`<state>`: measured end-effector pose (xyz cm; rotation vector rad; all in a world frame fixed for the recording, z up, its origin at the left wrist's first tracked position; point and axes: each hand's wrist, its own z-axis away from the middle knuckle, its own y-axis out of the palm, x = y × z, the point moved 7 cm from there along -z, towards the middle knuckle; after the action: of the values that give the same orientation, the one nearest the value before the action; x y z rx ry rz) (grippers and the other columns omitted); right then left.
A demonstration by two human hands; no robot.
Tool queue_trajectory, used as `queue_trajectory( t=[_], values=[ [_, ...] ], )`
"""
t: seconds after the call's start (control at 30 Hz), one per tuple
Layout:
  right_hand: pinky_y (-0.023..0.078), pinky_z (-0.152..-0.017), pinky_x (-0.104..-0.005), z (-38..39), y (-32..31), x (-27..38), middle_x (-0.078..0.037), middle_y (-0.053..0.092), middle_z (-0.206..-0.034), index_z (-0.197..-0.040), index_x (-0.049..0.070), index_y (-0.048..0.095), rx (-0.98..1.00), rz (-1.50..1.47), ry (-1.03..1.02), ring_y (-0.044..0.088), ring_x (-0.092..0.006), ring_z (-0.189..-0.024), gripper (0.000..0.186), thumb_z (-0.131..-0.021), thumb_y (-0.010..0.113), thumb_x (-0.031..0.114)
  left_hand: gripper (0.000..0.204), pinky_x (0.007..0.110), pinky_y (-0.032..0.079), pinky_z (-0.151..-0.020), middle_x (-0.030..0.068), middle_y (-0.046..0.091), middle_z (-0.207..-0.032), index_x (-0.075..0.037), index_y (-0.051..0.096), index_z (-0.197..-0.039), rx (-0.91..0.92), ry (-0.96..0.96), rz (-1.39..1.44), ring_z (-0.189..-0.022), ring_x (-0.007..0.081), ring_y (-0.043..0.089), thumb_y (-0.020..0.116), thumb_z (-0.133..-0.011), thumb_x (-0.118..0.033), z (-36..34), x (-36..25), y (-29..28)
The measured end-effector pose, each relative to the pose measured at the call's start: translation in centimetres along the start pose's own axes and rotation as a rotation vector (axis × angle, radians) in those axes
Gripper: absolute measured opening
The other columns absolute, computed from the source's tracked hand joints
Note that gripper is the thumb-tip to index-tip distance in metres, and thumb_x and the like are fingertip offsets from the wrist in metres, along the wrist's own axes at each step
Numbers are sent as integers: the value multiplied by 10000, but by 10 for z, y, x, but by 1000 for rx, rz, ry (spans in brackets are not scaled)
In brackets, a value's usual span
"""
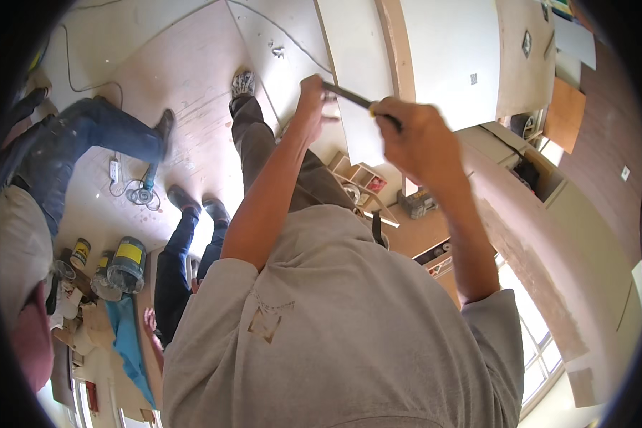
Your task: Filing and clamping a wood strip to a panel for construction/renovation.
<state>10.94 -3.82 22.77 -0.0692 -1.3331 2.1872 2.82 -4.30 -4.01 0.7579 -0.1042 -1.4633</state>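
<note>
My right hand point(417, 143) is closed round the handle end of a long dark tool point(349, 95) with a yellow band, held at a slant in front of a white panel point(453, 50). My left hand point(314, 103) is at the tool's far end, upper fingers curled on it and lower fingers loosely extended; its exact grip is partly hidden. The tool's type is unclear. Below my hands, small wooden compartments point(364, 175) and a grey object point(414, 203) show.
Co-workers' legs point(114, 135) point(175, 257) are at my left, near a power strip point(114, 171) and coiled cord. Buckets point(127, 264) and a blue cloth point(127, 335) lie lower left. Cabinetry point(535, 178) lines the right, near a window point(528, 335). A cable crosses the floor.
</note>
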Motion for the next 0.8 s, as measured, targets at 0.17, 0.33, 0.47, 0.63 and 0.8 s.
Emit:
queue_trajectory(
  t=[0.17,0.33,0.47,0.63,0.8],
  values=[
    [527,-657,-430,-11,47,0,-177,695,-803,-1033,102,725,85,123,-7,676,-362,-709,182,-897,615,150,478,686,424,-925,108,536,-1167,-109,419,-1289,-31,-104,-36,-1134,315,499,460,-971,-463,-23,24,-30],
    [523,-631,-403,0,-27,27,-188,687,-776,-1009,94,729,12,37,-19,685,-353,-691,162,-896,636,162,505,607,487,-846,112,479,-1239,-92,352,-1331,20,98,-34,-1172,296,525,404,-1001,-471,6,-13,5],
    [544,-659,-478,3,30,-5,-202,668,-727,-961,71,694,35,-43,-53,675,-409,-710,149,-878,595,143,511,570,484,-841,80,500,-1218,-135,345,-1340,-118,-58,-45,-1067,255,544,397,-994,-507,7,23,-22],
    [545,-673,-477,0,7,7,-198,666,-726,-957,94,707,49,49,-36,674,-414,-717,148,-862,602,136,432,586,501,-852,73,511,-1148,-128,405,-1287,4,-61,-93,-1063,262,540,432,-1022,-469,11,13,-14],
    [544,-656,-491,19,-22,21,-216,665,-741,-942,79,682,29,82,-1,671,-417,-709,127,-869,599,141,453,605,457,-878,73,555,-1147,-137,431,-1233,7,108,-54,-1024,235,557,401,-986,-516,26,-7,13]
  ],
)
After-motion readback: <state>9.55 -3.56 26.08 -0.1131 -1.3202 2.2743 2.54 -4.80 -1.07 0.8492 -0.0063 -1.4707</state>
